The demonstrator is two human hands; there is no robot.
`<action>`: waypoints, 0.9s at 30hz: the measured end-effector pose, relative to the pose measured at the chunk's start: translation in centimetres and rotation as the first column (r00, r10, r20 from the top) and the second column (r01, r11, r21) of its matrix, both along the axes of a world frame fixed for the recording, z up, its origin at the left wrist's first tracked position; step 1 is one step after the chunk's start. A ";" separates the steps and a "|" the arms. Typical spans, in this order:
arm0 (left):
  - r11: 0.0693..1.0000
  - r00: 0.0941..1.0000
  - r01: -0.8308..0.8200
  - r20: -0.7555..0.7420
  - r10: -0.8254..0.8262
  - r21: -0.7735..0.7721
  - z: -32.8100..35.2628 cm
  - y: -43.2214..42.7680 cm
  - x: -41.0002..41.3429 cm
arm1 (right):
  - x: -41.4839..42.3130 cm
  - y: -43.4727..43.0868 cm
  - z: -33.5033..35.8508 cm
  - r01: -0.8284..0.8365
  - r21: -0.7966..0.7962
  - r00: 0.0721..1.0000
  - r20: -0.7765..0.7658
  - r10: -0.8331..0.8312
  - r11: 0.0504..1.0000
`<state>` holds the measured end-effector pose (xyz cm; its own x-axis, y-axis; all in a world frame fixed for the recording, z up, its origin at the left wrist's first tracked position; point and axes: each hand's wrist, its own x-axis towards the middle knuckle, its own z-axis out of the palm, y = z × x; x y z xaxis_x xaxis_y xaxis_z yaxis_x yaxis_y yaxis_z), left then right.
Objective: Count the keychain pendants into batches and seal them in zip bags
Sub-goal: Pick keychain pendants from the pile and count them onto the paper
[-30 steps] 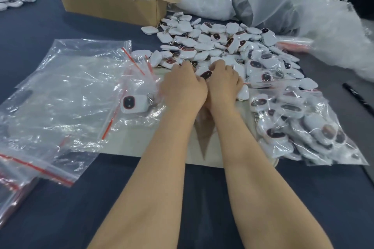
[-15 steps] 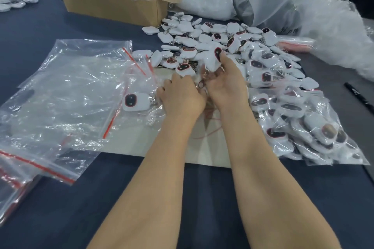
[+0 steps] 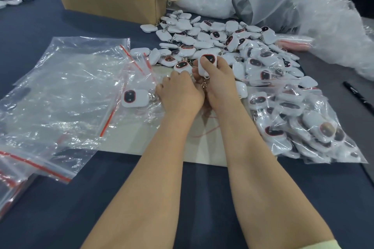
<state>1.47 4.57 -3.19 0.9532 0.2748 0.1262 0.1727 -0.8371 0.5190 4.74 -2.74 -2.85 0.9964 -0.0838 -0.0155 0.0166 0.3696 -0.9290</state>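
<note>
**Counting under way: one pendant in hand, bag barely started**

You are in the counting step, working at the near edge of the pile of loose pendants (image 3: 222, 42) that spreads across the upper centre of the frame. Your right hand (image 3: 220, 87) grips a white pendant (image 3: 207, 64): the thumb is pressed across its face and the fingers are curled behind it, while its key ring (image 3: 204, 85) dangles below.

Your left hand (image 3: 180, 96) sits touching the right, fingers curled under. A second pendant (image 3: 182, 66) lies just above its knuckles, but I cannot tell whether you are pinching it or merely resting beside it.

Left of centre, an open zip bag (image 3: 139, 79) seems to contain a single pendant (image 3: 134, 98), so I judge this batch far from full. More empty bags (image 3: 60, 87) lie further left on the table (image 3: 60, 208), and filled bags (image 3: 303, 127) are stacked at lower right.

The next move likely calls for you to free the held pendant's chain from its neighbours, carry it left to the bag's red-striped mouth and keep your tally. Do not seal the bag until the count is complete.
</note>
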 end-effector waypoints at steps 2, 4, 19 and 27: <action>1.000 1.000 0.004 -0.001 -0.004 0.002 0.0 0.0 0.0 | 0.0 0.0 0.0 0.003 -0.008 1.000 0.018 -0.003 1.000; 1.000 1.000 0.006 -0.002 -0.006 0.000 0.0 0.0 0.0 | 0.0 0.2 0.0 0.010 -0.002 1.000 0.022 -0.010 1.000; 1.000 1.000 0.005 0.019 -0.005 -0.005 0.1 0.0 0.0 | 0.3 0.1 -0.3 -0.063 0.004 0.998 0.000 0.063 0.998; 1.000 1.000 0.029 -0.008 -0.029 0.011 0.6 0.0 -0.1 | 0.4 0.1 -0.6 -0.011 -0.208 0.999 0.045 0.021 0.978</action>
